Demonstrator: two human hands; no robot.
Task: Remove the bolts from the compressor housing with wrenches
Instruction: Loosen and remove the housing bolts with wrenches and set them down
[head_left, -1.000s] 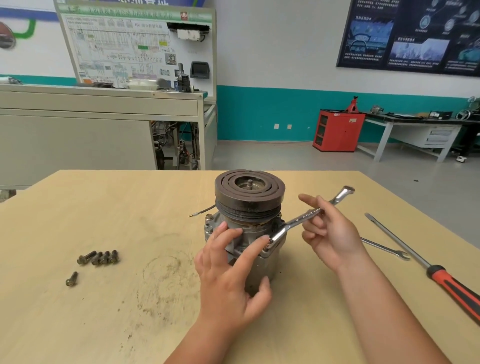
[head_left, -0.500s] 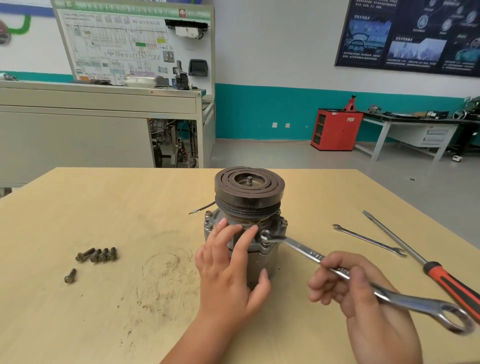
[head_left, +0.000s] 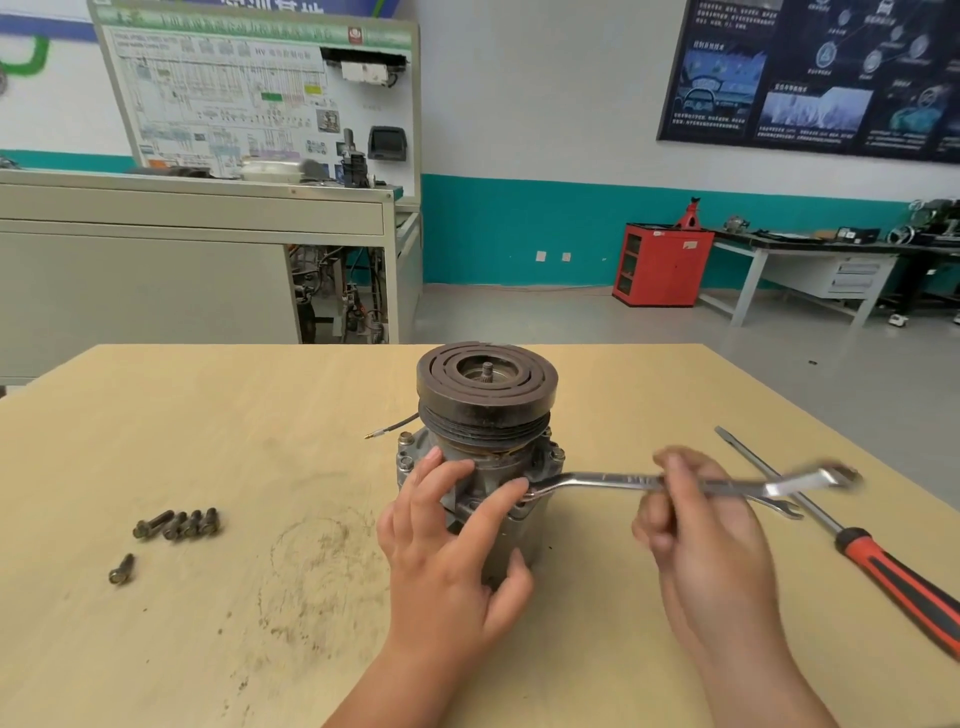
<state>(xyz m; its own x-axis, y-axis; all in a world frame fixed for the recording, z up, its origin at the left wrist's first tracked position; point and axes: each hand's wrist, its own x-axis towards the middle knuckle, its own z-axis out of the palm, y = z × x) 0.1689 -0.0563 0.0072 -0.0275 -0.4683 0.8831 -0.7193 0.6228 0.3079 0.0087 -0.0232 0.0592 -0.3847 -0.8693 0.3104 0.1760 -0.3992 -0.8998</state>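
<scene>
table (head_left: 208, 649): far edge at 12 o'clock, close behind the compressor housing (head_left: 488, 465), which stands upright at centre. left hand (head_left: 452, 551) spread, pressing the housing front. right hand (head_left: 706, 540), 3 o'clock, curled round wrench (head_left: 613, 478); ring end at flange; stamping blurred, unreadable. screwdriver (head_left: 883, 566) at 4 o'clock. five bolts (head_left: 176, 524) at 9 o'clock, well apart.

The left hand (head_left: 452, 551) rests, fingers spread, on the grey metal compressor housing (head_left: 485, 470) at mid-bench. The blurred right hand (head_left: 696, 525) grips a shiny steel wrench (head_left: 613, 479) whose end meets the housing's flange. Five dark loose bolts (head_left: 176, 524) lie toward the left edge of the pale wooden bench (head_left: 260, 415).
</scene>
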